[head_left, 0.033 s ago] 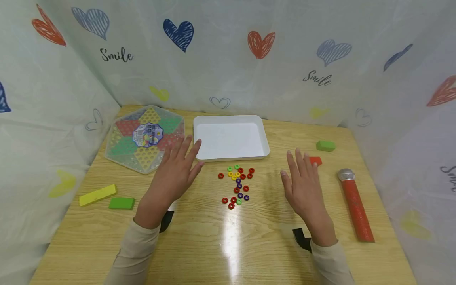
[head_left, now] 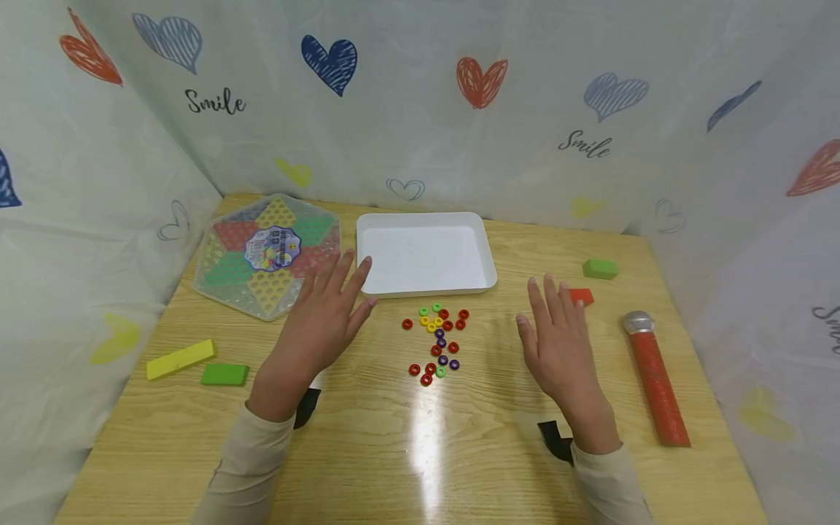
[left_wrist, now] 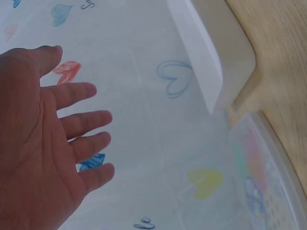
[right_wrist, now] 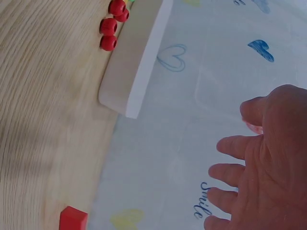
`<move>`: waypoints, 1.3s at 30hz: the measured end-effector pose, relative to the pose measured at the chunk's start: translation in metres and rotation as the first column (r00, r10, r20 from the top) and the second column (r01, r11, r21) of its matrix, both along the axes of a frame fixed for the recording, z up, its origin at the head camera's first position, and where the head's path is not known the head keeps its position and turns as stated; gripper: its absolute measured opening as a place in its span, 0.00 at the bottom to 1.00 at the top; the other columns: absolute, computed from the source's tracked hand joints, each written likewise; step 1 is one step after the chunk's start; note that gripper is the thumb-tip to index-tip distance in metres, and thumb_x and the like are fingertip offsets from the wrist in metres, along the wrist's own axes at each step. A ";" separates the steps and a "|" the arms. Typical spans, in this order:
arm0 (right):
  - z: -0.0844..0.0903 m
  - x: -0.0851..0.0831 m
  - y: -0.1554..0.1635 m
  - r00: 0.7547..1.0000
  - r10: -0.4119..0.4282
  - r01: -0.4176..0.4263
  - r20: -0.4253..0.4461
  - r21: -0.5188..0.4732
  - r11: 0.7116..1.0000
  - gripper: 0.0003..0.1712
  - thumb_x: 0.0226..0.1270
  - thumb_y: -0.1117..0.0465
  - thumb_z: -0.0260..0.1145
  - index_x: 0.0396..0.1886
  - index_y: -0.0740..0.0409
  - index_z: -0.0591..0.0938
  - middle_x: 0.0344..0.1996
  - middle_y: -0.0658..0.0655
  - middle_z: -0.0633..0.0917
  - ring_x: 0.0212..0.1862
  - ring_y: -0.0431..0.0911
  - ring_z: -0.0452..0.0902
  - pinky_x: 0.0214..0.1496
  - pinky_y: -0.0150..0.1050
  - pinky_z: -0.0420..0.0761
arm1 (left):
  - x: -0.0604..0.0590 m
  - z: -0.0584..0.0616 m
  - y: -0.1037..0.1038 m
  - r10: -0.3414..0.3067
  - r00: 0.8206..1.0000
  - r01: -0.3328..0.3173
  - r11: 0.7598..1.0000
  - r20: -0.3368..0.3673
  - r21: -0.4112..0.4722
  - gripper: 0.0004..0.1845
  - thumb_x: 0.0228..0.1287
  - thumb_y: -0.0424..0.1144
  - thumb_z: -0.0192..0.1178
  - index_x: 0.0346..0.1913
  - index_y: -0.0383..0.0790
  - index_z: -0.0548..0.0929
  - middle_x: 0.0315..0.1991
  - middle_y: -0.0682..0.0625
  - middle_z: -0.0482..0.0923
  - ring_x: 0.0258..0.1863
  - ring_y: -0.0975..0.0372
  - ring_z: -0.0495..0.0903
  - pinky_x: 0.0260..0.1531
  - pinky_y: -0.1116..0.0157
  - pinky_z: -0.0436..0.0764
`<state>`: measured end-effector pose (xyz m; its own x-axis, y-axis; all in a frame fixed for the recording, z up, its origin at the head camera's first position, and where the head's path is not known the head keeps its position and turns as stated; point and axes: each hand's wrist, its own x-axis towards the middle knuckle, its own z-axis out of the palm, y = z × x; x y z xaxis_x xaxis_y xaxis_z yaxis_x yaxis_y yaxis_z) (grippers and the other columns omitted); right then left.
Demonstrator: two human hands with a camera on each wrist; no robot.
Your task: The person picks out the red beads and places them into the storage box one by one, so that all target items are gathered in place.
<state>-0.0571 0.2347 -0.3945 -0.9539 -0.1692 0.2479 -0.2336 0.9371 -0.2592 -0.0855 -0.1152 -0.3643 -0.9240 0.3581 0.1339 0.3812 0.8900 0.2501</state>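
Palm down, my left hand (head_left: pixel 319 321) hovers with spread fingers near the right edge of the Chinese checkers board (head_left: pixel 272 288) and the left end of a white tray (head_left: pixel 426 261). It holds nothing, and its bare palm shows in the left wrist view. My right hand (head_left: pixel 560 346) is likewise held out with straight fingers, partly covering a red block (head_left: pixel 582 296). Between the hands, in front of the tray, lie several small ring-like beads in red, yellow, green and purple, among them a red bead (right_wrist: pixel 109 26) seen in the right wrist view.
A red toy microphone (head_left: pixel 656 386) lies at the right, with a green block (head_left: pixel 600 269) behind it. On the left are a yellow block (head_left: pixel 180 359) and another green block (head_left: pixel 224 375). A white curtain (head_left: pixel 407 124) printed with hearts encloses the table's back and sides.
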 end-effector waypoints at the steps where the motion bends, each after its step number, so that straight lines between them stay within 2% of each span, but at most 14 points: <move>1: 0.000 0.001 0.000 1.000 0.001 -0.001 0.003 0.000 1.000 0.33 0.77 0.50 0.47 0.76 0.56 0.55 0.75 0.66 0.54 0.76 0.62 0.41 0.74 0.63 0.41 | 0.000 0.000 0.000 0.000 1.000 0.000 1.000 0.003 0.000 0.34 0.74 0.54 0.45 0.77 0.44 0.53 0.76 0.40 0.47 0.75 0.45 0.46 0.70 0.41 0.50; 7: 0.001 0.005 0.000 1.000 0.008 -0.008 0.014 0.002 1.000 0.33 0.78 0.50 0.46 0.77 0.56 0.54 0.75 0.66 0.53 0.76 0.61 0.39 0.74 0.63 0.41 | 0.003 0.001 0.002 -0.009 1.000 0.008 1.000 0.014 0.011 0.34 0.75 0.54 0.45 0.77 0.45 0.52 0.76 0.40 0.46 0.76 0.47 0.43 0.70 0.41 0.51; 11: 0.002 0.007 0.000 1.000 0.005 -0.004 0.013 -0.002 1.000 0.34 0.77 0.49 0.46 0.77 0.56 0.55 0.75 0.66 0.54 0.76 0.61 0.40 0.74 0.63 0.42 | 0.004 0.000 0.003 -0.008 1.000 0.008 0.999 0.003 0.049 0.34 0.74 0.53 0.46 0.76 0.43 0.53 0.76 0.39 0.49 0.75 0.46 0.47 0.70 0.42 0.53; 14: 0.002 0.009 0.000 1.000 0.005 -0.005 0.009 -0.014 1.000 0.34 0.77 0.50 0.47 0.76 0.57 0.55 0.75 0.66 0.54 0.76 0.61 0.41 0.74 0.63 0.44 | 0.002 -0.006 0.002 0.003 1.000 -0.002 0.993 -0.004 0.114 0.34 0.74 0.51 0.48 0.76 0.41 0.54 0.75 0.37 0.51 0.73 0.43 0.53 0.69 0.43 0.57; 17: 0.001 0.007 0.000 1.000 0.014 -0.015 -0.017 -0.042 0.999 0.34 0.76 0.51 0.50 0.76 0.58 0.57 0.74 0.67 0.56 0.76 0.61 0.43 0.73 0.63 0.46 | -0.005 -0.015 0.001 -0.004 1.000 -0.002 0.970 0.024 0.243 0.33 0.75 0.48 0.48 0.76 0.41 0.52 0.74 0.36 0.52 0.71 0.42 0.56 0.67 0.43 0.61; 19: -0.001 0.004 -0.001 0.999 0.026 -0.027 -0.031 -0.061 0.998 0.34 0.76 0.51 0.51 0.76 0.58 0.57 0.74 0.66 0.56 0.76 0.61 0.45 0.73 0.62 0.49 | -0.012 -0.021 0.001 -0.019 0.997 -0.010 0.934 0.077 0.357 0.33 0.76 0.47 0.46 0.77 0.41 0.50 0.74 0.37 0.51 0.73 0.44 0.53 0.68 0.44 0.59; 21: -0.005 0.000 -0.002 0.999 0.042 -0.044 -0.035 -0.082 0.996 0.34 0.76 0.51 0.52 0.76 0.57 0.57 0.74 0.66 0.57 0.75 0.61 0.47 0.73 0.61 0.52 | -0.021 -0.028 0.000 -0.026 0.989 -0.045 0.883 0.143 0.468 0.33 0.76 0.47 0.44 0.77 0.42 0.48 0.75 0.39 0.50 0.74 0.46 0.50 0.69 0.45 0.57; 23: -0.009 -0.002 -0.004 0.998 0.056 -0.058 -0.021 -0.096 0.994 0.34 0.76 0.50 0.51 0.76 0.56 0.57 0.74 0.65 0.57 0.75 0.60 0.49 0.72 0.61 0.55 | -0.029 -0.033 0.000 -0.018 0.977 -0.106 0.825 0.214 0.555 0.33 0.77 0.47 0.42 0.77 0.43 0.47 0.76 0.40 0.48 0.75 0.48 0.47 0.71 0.45 0.54; 26: -0.016 -0.001 -0.005 0.998 0.066 -0.064 0.009 -0.116 0.991 0.34 0.76 0.50 0.51 0.76 0.56 0.57 0.74 0.64 0.57 0.74 0.61 0.50 0.70 0.62 0.57 | -0.040 -0.043 0.001 0.012 0.951 -0.218 0.735 0.308 0.642 0.32 0.76 0.46 0.42 0.77 0.42 0.47 0.76 0.40 0.46 0.75 0.47 0.47 0.70 0.44 0.55; 29: -0.021 0.003 -0.006 0.997 0.066 -0.061 0.030 -0.134 0.989 0.33 0.76 0.50 0.51 0.76 0.56 0.58 0.74 0.63 0.57 0.74 0.61 0.50 0.70 0.62 0.58 | -0.050 -0.052 0.005 0.014 0.922 -0.309 0.625 0.387 0.716 0.32 0.76 0.42 0.41 0.77 0.41 0.47 0.77 0.40 0.43 0.75 0.47 0.45 0.70 0.44 0.55; 31: -0.023 0.007 -0.007 0.997 0.062 -0.056 0.038 -0.141 0.988 0.33 0.76 0.50 0.51 0.75 0.56 0.58 0.74 0.62 0.57 0.74 0.60 0.50 0.70 0.62 0.59 | -0.054 -0.057 0.009 0.008 0.909 -0.345 0.576 0.417 0.741 0.32 0.76 0.39 0.41 0.77 0.39 0.46 0.77 0.41 0.41 0.76 0.48 0.43 0.72 0.46 0.52; 33: -0.025 0.011 -0.007 0.997 0.055 -0.048 0.048 -0.147 0.988 0.33 0.76 0.49 0.51 0.76 0.55 0.58 0.74 0.61 0.57 0.74 0.59 0.50 0.70 0.61 0.59 | -0.058 -0.063 0.014 0.012 0.904 -0.361 0.557 0.427 0.748 0.32 0.75 0.37 0.40 0.77 0.37 0.44 0.77 0.41 0.39 0.76 0.49 0.40 0.73 0.47 0.48; 39: -0.028 0.026 -0.006 0.998 0.027 -0.018 0.060 -0.152 0.988 0.34 0.76 0.48 0.51 0.76 0.54 0.59 0.74 0.61 0.58 0.74 0.59 0.51 0.68 0.61 0.62 | -0.059 -0.075 0.032 0.100 0.904 -0.395 0.565 0.416 0.724 0.33 0.72 0.32 0.39 0.76 0.33 0.44 0.76 0.37 0.42 0.75 0.48 0.42 0.73 0.50 0.48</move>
